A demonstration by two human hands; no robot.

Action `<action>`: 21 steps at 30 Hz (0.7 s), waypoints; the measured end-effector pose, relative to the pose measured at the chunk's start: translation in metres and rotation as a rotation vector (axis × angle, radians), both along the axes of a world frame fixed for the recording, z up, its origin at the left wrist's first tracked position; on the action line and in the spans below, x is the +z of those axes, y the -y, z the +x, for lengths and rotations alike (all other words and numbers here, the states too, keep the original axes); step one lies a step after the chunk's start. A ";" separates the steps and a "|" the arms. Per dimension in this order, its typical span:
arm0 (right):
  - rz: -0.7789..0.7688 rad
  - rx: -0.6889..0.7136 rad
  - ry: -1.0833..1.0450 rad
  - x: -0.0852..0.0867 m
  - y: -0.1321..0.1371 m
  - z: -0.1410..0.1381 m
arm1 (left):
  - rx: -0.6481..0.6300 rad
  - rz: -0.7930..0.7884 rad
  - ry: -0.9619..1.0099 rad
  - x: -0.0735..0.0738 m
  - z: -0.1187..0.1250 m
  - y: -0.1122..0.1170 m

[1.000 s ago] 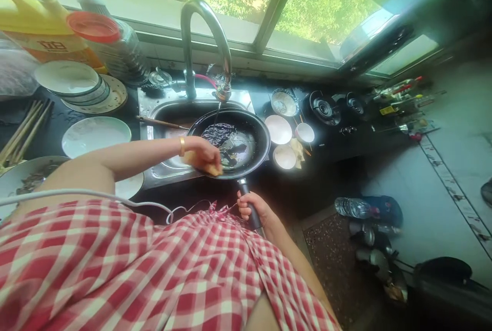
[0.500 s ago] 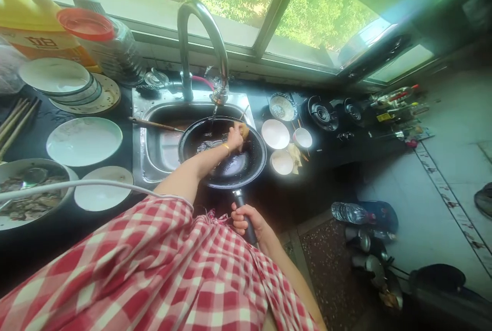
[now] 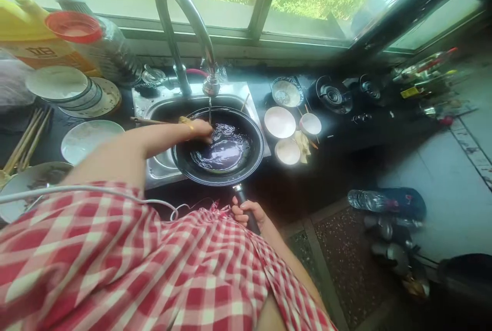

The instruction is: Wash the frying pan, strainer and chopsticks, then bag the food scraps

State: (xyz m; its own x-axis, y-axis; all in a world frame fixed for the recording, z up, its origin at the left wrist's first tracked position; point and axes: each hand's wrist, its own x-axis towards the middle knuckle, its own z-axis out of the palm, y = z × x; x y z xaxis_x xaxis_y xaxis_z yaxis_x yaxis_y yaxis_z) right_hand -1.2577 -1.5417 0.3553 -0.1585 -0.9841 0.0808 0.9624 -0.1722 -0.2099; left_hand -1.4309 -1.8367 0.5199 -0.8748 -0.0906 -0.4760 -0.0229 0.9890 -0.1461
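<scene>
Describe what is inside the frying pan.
Inside the frying pan: shiny, rippled water, a thin stream falling from the faucet, and the left hand. That hand hides whatever lies beneath it.

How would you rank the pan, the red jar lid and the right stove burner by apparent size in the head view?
1. Pan
2. Red jar lid
3. Right stove burner, though its distance shrinks it

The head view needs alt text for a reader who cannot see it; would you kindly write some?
A person's left hand reaches into a black pan beneath a running faucet, over a metal sink, while the right hand grips the pan's handle. Bowls stand right of the sink, plates left.
</scene>
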 end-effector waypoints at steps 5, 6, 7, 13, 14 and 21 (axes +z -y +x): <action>-0.006 0.054 -0.026 0.008 0.001 -0.007 | -0.100 -0.074 -0.183 -0.050 -0.033 -0.064; 0.000 0.058 -0.024 0.009 0.001 -0.008 | -0.150 -0.004 -0.157 -0.064 -0.027 -0.079; 0.004 0.059 -0.020 0.010 0.001 -0.008 | -0.196 0.078 -0.112 -0.074 -0.017 -0.091; 0.023 -0.005 -0.004 0.008 0.001 -0.008 | -0.112 0.370 0.503 -0.048 0.060 -0.067; 0.033 -0.017 -0.014 0.009 0.001 -0.008 | -0.076 0.268 0.536 -0.032 0.064 -0.053; 0.239 -0.080 -0.183 0.045 -0.012 -0.034 | -0.124 -0.282 -0.184 0.045 0.035 -0.001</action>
